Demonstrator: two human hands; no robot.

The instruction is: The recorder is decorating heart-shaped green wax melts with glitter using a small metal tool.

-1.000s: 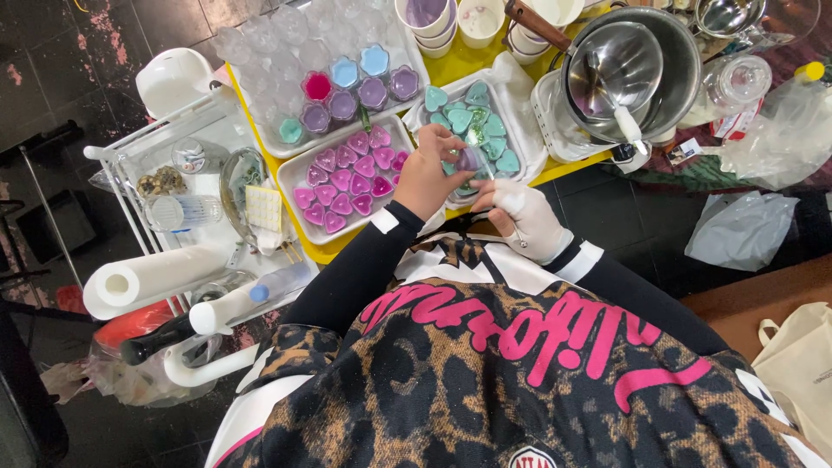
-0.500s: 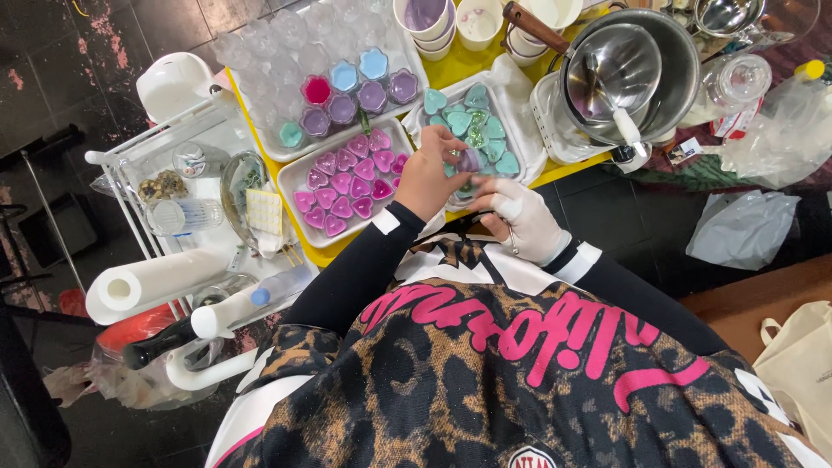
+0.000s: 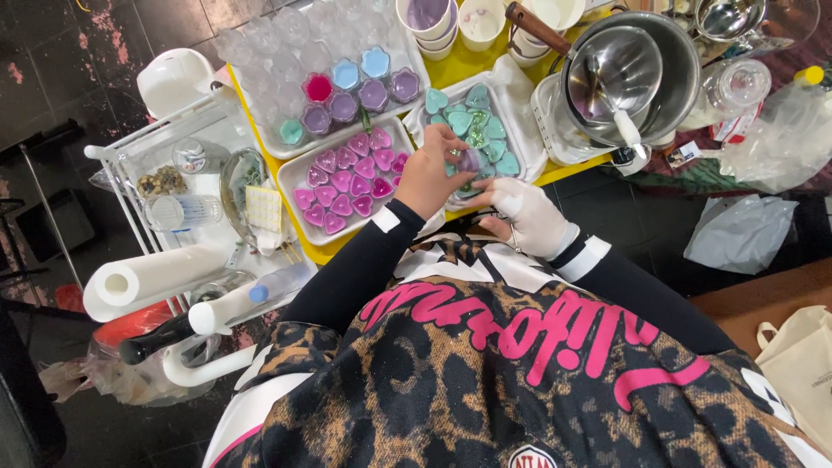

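On yellow table (image 3: 485, 65) (dark tiled floor (image 3: 173, 22)), trays crowd.

Your right hand (image 3: 530, 217) wears a matt white glove, likely thin rubber; your left hand (image 3: 431, 176) is bare. The small heart cup (image 3: 469, 161) between them looks like glossy clear plastic. Both white trays (image 3: 290, 178) are smooth plastic. The pot (image 3: 672, 74) and ladle (image 3: 607, 74) are shiny steel, with a wooden handle (image 3: 537, 28). The paper towel roll (image 3: 152, 279) is matt.
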